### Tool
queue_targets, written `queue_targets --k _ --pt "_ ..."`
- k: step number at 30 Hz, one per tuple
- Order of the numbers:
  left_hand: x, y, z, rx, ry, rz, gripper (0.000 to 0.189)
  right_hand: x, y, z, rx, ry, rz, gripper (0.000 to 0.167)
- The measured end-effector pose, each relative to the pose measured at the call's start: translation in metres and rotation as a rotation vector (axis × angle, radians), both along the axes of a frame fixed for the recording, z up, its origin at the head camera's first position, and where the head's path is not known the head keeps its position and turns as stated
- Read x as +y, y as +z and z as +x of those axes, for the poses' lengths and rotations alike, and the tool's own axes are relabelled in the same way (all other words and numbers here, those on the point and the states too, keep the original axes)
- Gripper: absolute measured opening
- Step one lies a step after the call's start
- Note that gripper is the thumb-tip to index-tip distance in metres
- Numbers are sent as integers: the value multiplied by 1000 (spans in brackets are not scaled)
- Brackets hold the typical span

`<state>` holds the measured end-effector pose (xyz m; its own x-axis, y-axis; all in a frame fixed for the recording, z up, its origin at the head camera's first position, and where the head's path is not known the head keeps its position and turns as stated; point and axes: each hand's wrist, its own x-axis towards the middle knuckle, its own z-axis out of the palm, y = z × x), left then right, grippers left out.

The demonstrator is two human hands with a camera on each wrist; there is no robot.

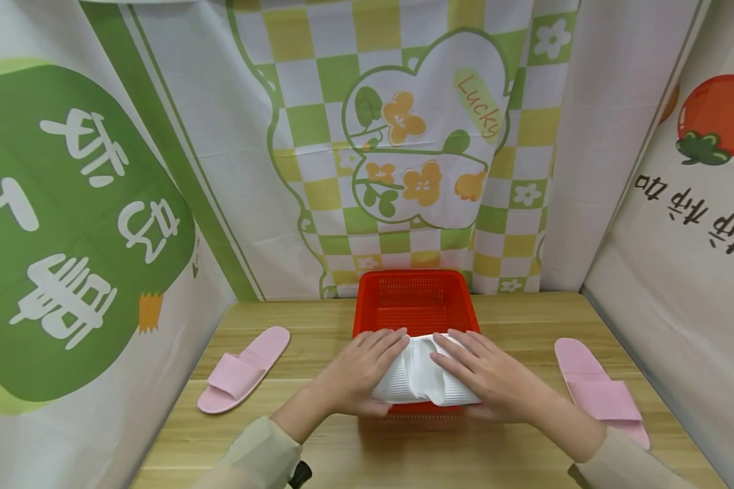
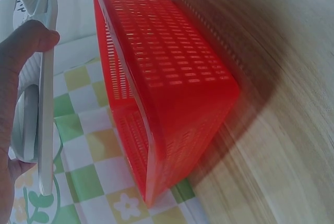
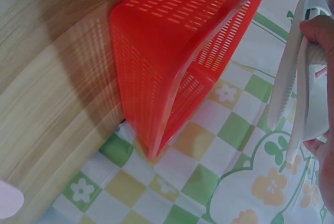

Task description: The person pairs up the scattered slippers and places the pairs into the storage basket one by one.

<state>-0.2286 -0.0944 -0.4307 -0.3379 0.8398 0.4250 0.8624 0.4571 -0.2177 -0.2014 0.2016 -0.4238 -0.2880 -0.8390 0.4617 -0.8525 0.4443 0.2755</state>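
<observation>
Both hands grip a pair of white slippers (image 1: 425,370) with ribbed straps, one hand at each side, above the near part of a red plastic basket (image 1: 362,305). My left hand (image 1: 363,370) lays its fingers over the strap, and its thumb presses a flat white sole (image 2: 47,109) in the left wrist view. From the other side my right hand (image 1: 495,380) curls over the straps. Two soles (image 3: 284,72) stand close side by side in the right wrist view. The slippers hide the front of the basket's opening in the head view.
One pink slipper (image 1: 245,370) lies on the wooden table (image 1: 318,455) to the left, another pink slipper (image 1: 602,394) to the right, beside the right forearm. Behind the basket hangs a checked cloth (image 1: 324,193), and printed cloths line both sides.
</observation>
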Motion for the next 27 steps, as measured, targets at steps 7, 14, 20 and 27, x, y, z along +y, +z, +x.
queue_targets --k 7,14,20,27 --pt "1 -2 0 -6 -7 -2 101 -3 -1 0 4 0 -4 107" --pt "3 -1 1 12 -12 -2 102 -4 -1 1 -4 -6 0 107" --pt "5 1 3 -18 -12 -4 102 -6 -1 1 8 -1 -1 106" --pt "6 1 4 -25 -5 -13 104 -7 -2 0 28 6 -6 107"
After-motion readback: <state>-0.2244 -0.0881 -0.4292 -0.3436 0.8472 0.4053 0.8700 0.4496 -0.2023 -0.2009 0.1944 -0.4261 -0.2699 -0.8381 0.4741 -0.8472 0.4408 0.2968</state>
